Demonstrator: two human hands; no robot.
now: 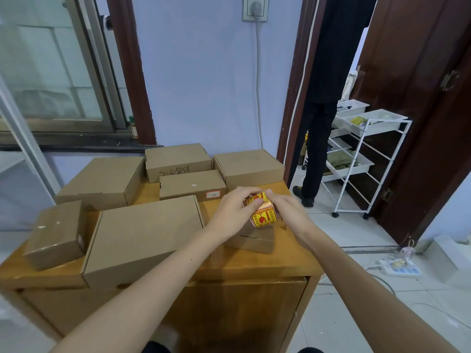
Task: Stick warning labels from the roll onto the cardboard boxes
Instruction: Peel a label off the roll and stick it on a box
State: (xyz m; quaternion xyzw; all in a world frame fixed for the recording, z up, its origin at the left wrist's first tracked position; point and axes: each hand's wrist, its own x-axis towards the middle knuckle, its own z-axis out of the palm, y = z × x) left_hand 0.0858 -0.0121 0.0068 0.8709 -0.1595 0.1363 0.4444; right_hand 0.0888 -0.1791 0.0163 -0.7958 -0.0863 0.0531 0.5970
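A roll of yellow and red warning labels (263, 215) is held above the right part of a wooden cabinet top (254, 266). My left hand (235, 210) grips the roll from the left, its thumb on a label at the top. My right hand (289, 208) holds it from the right, fingertips at the roll's upper edge. Under the roll lies a small cardboard box (252, 240), partly hidden by my hands. Several more brown boxes lie on the top: a large flat one (142, 238) in front, a taped one (57, 233) at the left.
More boxes stand at the back: a wide one (102, 180), one with handwriting (177, 161), a low one with a small white sticker (191, 184), a square one (248, 166). A person in black (321, 123) stands in the doorway beside a white trolley rack (362, 159). A power strip (398, 267) lies on the floor.
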